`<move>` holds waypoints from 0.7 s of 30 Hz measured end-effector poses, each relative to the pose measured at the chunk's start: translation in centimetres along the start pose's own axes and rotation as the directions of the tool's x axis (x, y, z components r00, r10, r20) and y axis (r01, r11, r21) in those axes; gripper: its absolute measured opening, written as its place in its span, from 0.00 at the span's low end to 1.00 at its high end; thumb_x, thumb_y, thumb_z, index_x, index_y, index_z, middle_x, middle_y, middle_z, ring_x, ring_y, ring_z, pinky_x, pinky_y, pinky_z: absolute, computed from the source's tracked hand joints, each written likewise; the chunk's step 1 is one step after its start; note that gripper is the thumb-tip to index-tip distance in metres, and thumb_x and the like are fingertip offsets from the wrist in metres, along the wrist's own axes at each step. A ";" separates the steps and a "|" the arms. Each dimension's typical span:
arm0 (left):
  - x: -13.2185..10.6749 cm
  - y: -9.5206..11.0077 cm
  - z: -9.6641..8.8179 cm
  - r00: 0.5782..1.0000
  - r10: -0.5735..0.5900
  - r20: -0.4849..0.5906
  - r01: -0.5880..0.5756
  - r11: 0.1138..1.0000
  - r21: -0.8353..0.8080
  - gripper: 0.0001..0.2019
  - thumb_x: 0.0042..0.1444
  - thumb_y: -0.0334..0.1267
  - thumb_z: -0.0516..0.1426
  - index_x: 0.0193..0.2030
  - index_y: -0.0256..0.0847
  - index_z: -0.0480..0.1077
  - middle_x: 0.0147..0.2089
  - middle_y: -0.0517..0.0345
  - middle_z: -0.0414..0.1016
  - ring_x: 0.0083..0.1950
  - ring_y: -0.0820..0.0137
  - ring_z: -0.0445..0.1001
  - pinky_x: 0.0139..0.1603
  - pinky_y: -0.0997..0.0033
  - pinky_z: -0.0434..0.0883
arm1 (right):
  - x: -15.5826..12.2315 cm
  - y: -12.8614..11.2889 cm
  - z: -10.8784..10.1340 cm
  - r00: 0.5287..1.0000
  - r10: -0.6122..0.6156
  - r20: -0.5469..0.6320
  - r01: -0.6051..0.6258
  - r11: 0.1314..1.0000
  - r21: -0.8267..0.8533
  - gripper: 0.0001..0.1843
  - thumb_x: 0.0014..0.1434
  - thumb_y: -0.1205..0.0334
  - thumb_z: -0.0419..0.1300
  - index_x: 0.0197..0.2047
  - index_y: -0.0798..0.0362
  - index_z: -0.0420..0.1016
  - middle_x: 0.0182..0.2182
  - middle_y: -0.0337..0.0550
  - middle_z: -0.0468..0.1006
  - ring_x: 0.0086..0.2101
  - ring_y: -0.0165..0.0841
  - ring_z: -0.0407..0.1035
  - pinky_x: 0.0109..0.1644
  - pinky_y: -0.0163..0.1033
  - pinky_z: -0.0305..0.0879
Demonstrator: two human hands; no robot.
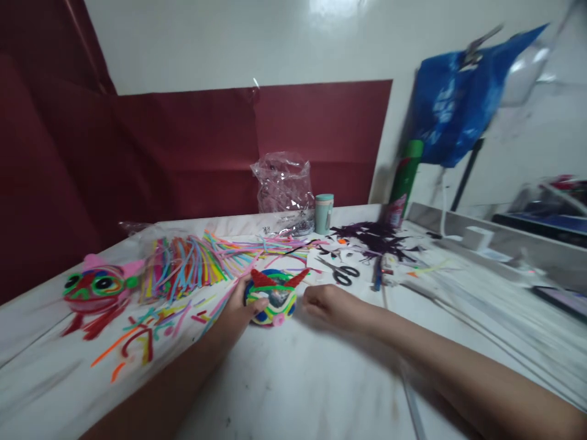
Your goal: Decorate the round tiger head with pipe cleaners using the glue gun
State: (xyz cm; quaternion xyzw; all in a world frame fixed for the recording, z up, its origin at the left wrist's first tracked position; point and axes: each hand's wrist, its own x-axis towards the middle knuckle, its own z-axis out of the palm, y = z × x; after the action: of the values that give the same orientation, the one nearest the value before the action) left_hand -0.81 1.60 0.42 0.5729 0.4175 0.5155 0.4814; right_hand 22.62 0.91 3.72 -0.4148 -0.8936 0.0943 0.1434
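My left hand [241, 308] is closed round a small round figure [273, 296] wound from coloured pipe cleaners, with two red ears and a pink nose; it rests on the white table [298, 379]. My right hand [323, 304] lies just right of the figure with its fingers curled in; whether it holds anything is hidden. Black scissors [342, 272] lie a little beyond the right hand. A heap of coloured pipe cleaners [197, 263] spreads out behind the left hand.
A red pipe-cleaner figure with big eyes [96, 290] sits at the left, with cut scraps [142, 339] beside it. Further back stand a clear plastic bag [284, 189], a teal jar [324, 214], purple scraps [373, 238], a green can [403, 183] and a blue bag [452, 107].
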 end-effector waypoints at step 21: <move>1.0 0.6 -1.7 0.983 0.098 -0.153 -0.088 0.993 0.074 0.27 0.43 0.46 0.64 0.50 0.42 0.65 0.42 0.57 0.75 0.41 0.66 0.74 0.46 0.65 0.69 | -14.8 6.7 -1.9 0.831 0.520 -0.198 -0.555 0.747 -0.366 0.12 0.59 0.70 0.52 0.31 0.59 0.76 0.33 0.58 0.81 0.33 0.41 0.74 0.34 0.38 0.58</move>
State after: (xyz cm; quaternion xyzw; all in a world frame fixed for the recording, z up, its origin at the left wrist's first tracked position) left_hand -2.37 2.62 1.19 0.5651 0.4438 0.5667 0.4032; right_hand 37.10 -6.11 0.93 -0.6783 -0.7287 -0.0747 0.0574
